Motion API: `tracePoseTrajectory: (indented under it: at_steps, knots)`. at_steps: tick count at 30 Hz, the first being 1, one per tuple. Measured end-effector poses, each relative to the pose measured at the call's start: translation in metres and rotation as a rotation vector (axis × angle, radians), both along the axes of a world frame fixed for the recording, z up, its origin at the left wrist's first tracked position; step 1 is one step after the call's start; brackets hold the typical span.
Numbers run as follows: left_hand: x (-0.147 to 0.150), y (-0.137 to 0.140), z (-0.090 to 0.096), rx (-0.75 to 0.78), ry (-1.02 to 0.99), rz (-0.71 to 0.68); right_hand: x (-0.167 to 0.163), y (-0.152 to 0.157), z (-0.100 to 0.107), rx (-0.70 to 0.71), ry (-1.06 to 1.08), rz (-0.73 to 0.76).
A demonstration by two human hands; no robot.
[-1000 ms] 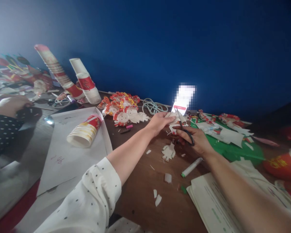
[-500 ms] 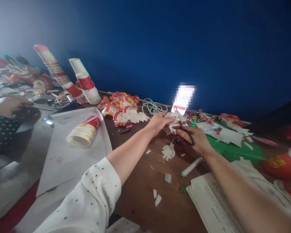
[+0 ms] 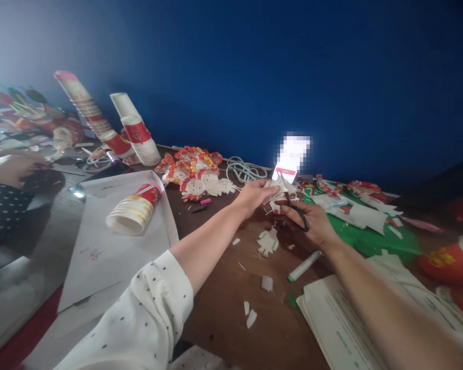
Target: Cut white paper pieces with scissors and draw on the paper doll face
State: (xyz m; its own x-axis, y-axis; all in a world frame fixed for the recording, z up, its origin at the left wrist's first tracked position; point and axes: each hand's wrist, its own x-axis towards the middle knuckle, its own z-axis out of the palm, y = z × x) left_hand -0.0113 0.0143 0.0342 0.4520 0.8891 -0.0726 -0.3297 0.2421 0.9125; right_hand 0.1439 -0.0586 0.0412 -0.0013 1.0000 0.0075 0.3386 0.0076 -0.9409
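Observation:
Between thumb and fingers, my left hand (image 3: 255, 196) pinches a small piece of white paper (image 3: 281, 186). My right hand (image 3: 310, 221) is closed round the black handles of a pair of scissors (image 3: 286, 192), whose blades point up and away beside the paper. Whether the blades touch the paper I cannot tell. Below both hands a white paper cut-out (image 3: 268, 241) with a notched edge lies on the brown table (image 3: 219, 288). White scraps are scattered around it. A lit phone (image 3: 291, 159), partly blurred out, stands behind the hands.
Paper cups (image 3: 135, 208) lie on a white box lid (image 3: 100, 257) at left, with tall cup stacks (image 3: 141, 133) behind. Red-and-white paper crafts (image 3: 196, 174), a coiled cable (image 3: 245, 168), a green-capped marker (image 3: 304, 266) and a green sheet (image 3: 386, 241) surround the work. Another person's hand (image 3: 15, 167) is far left.
The paper in my left hand has tilted slightly and shifted a little. My right hand and the scissors stay almost in place.

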Motion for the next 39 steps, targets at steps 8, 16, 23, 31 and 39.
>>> tracePoseTrajectory:
  at_steps: [8, 16, 23, 31, 39]
  knots:
    - [0.001, 0.000, -0.005, 0.105, 0.100, 0.002, -0.002, -0.002, 0.004, 0.035, -0.020, 0.011]
    - [-0.001, -0.001, -0.004, 0.272, 0.300, 0.032, 0.001, 0.000, 0.001, 0.057, 0.049, 0.041]
    - [0.003, 0.001, -0.004, 0.291, 0.269, 0.207, 0.001, 0.000, -0.005, 0.050, 0.068, 0.041]
    - [0.001, -0.004, 0.001, 0.316, 0.248, 0.176, 0.004, 0.003, -0.008, 0.042, 0.013, -0.008]
    - [0.001, -0.002, 0.000, 0.308, 0.254, 0.173, 0.005, 0.003, -0.006, 0.039, 0.025, -0.001]
